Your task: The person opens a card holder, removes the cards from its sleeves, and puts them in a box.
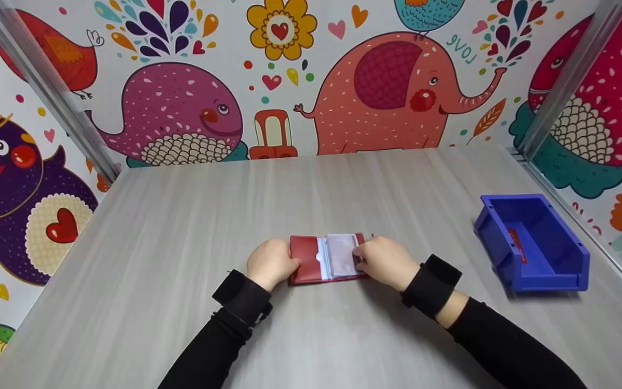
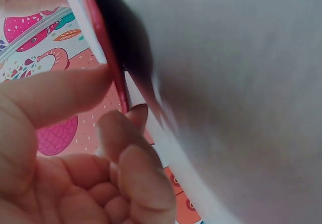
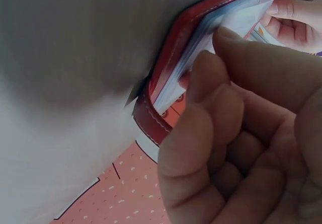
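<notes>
A red card holder [image 1: 304, 260] lies open on the table, its clear plastic sleeves [image 1: 342, 257] showing on the right half. My left hand [image 1: 270, 263] grips the left edge of its cover, and in the left wrist view the thumb and fingers pinch the red edge [image 2: 100, 30]. At the other side, my right hand [image 1: 389, 263] pinches the outer edge of the sleeves. The right wrist view shows stitched red cover [image 3: 173, 45], a strap with a snap end [image 3: 151, 116], and the stacked sleeves beside the thumb.
A blue plastic bin [image 1: 551, 283] stands at the right side of the table, with a small red item [image 1: 517, 246] inside. Printed wall panels [image 1: 278, 65] with cartoon animals enclose the back and sides. The pale wood-grain table [image 1: 181, 216] spreads around both hands.
</notes>
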The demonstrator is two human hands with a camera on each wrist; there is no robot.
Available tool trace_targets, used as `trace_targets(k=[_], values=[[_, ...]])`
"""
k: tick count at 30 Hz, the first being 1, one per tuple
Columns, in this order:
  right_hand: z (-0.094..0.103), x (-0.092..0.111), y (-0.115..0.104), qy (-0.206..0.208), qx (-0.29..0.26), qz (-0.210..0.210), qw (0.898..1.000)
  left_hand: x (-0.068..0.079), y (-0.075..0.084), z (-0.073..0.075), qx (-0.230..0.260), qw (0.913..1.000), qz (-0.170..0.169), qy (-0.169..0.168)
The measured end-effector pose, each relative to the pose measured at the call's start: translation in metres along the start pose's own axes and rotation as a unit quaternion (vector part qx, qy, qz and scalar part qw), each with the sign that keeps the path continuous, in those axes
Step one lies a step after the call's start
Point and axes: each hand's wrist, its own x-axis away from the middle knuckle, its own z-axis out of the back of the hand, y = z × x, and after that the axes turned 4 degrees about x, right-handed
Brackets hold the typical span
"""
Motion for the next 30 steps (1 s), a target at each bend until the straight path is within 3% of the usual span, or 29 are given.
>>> trace_targets(k=[10,20,30], values=[[0.000,-0.005,-0.006,-0.005,-0.018,-0.010,1.000,0.000,0.000,0.000,-0.008,0.9999,-0.006,0.004],[-0.003,-0.013,-0.016,0.022,-0.023,0.024,0.999,-0.001,0.000,0.001,-0.010,0.9999,-0.006,0.000],[-0.007,-0.020,-0.029,0.028,-0.020,0.026,0.999,-0.001,0.000,0.000,-0.013,0.9999,0.002,-0.001]])
